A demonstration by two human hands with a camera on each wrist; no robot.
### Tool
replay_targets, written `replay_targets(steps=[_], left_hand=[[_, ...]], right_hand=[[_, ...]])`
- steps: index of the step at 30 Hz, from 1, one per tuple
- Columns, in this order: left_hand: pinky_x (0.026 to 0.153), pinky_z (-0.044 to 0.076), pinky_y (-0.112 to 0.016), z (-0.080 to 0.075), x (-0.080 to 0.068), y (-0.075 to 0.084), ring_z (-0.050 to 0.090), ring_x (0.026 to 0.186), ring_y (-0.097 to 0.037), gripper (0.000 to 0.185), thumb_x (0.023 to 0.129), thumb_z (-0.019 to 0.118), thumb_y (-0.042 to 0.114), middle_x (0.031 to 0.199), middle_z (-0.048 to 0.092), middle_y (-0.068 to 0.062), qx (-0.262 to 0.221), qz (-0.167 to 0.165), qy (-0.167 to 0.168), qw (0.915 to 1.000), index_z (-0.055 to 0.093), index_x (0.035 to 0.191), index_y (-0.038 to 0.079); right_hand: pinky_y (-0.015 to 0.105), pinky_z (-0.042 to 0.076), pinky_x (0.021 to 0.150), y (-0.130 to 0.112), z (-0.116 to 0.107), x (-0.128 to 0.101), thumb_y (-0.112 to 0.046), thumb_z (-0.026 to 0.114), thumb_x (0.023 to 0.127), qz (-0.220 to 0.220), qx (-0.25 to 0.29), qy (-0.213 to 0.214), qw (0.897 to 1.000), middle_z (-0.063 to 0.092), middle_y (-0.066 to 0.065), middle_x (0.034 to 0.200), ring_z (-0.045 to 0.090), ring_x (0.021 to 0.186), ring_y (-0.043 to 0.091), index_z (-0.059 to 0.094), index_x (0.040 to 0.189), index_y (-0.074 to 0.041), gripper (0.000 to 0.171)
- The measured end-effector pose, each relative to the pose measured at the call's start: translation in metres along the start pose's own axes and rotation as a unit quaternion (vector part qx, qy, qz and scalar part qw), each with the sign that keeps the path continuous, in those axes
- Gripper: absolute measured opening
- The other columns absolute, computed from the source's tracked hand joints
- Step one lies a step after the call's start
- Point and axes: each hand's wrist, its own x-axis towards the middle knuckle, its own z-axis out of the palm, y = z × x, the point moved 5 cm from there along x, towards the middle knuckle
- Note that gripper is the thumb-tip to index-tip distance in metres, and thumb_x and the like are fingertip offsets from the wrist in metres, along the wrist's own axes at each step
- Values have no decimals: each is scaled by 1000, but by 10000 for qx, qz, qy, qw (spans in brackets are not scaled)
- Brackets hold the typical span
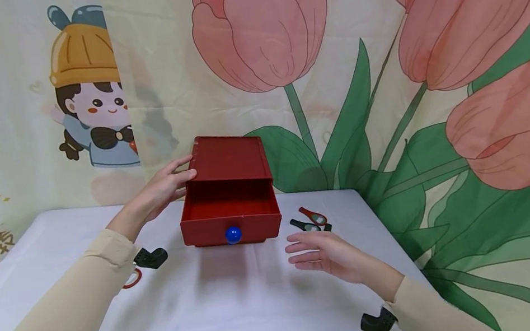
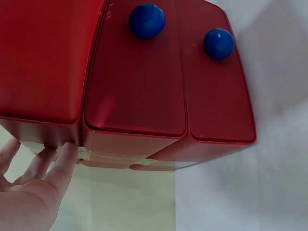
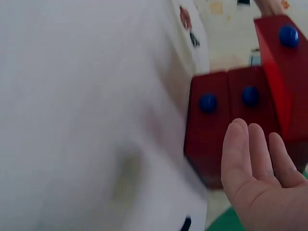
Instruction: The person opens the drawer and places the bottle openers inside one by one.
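A red chest of drawers (image 1: 230, 156) with blue knobs stands on the white table. Its top drawer (image 1: 233, 229) is pulled out toward me, and the drawer's red floor shows inside. My left hand (image 1: 161, 188) rests its fingertips against the chest's upper left side, thumb near the top edge. In the left wrist view, extended fingers (image 2: 62, 168) touch the side by the top drawer, and two lower drawer fronts (image 2: 137, 82) are closed. My right hand (image 1: 326, 256) hovers in front of the chest's right side, fingers extended and holding nothing.
Behind the right hand lie a small red item (image 1: 313, 216) and a dark green one (image 1: 305, 225), each with a pale oval patch. A red ring-shaped piece (image 1: 132, 278) shows partly behind the left sleeve. A tulip-printed cloth (image 1: 261, 30) hangs behind the table.
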Motion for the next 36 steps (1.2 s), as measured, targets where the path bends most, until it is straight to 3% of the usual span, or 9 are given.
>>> replay_targets(steps=[4,7,11,14,18,20,26,36], left_hand=[[126,29,-61,0,0,-1,33,156,-42,79,110,55,33,173,26,-18,-5,-26,9,10000,10,173,22],[126,29,-62,-1,0,-2,32,157,-42,79,110,55,34,173,25,-18,10,-40,12,10000,10,173,22],[126,28,-62,0,1,-3,31,157,-42,79,110,56,34,174,24,-18,10,-30,0,10000,9,173,22],[126,27,-63,0,1,-4,30,158,-42,80,110,55,34,174,23,-19,20,-26,-16,10000,8,173,23],[126,27,-63,-2,0,-5,29,158,-43,80,110,55,34,174,22,-19,66,-32,2,10000,8,173,23],[126,28,-63,-3,-1,-5,30,157,-43,80,110,55,35,174,23,-19,90,-29,21,10000,8,173,23],[126,29,-62,-3,0,-4,31,157,-42,80,110,56,36,174,24,-19,73,7,24,10000,9,173,22],[126,29,-62,0,1,-2,32,156,-42,79,110,56,34,173,26,-19,6,72,5,10000,10,173,22]], right_hand=[[41,58,104,1,-36,-1,-36,62,108,-221,-691,496,9961,64,21,143,66,129,40,52,151,3,59],[45,57,105,1,-60,-1,-31,64,107,-473,-1368,791,9863,64,21,142,66,128,41,53,150,3,56],[47,58,104,0,-88,1,-29,69,105,-735,-2263,1102,9650,63,21,142,64,126,43,58,147,-2,51],[46,59,101,1,-103,4,-29,70,104,-869,-2833,1278,9465,64,19,142,66,122,36,61,146,-7,48],[50,56,102,7,-117,13,-29,72,103,-1043,-3359,1408,9255,65,17,143,66,124,33,63,145,-10,47],[53,55,104,11,-123,19,-28,73,102,-1159,-3543,1376,9177,64,18,145,63,130,38,63,145,-8,48],[54,51,111,20,-139,33,-17,70,102,-1383,-3728,1210,9095,62,22,147,56,137,46,61,146,-2,47],[61,50,111,33,-152,50,6,62,98,-1518,-3882,994,9035,58,23,150,52,139,48,60,146,2,48]])
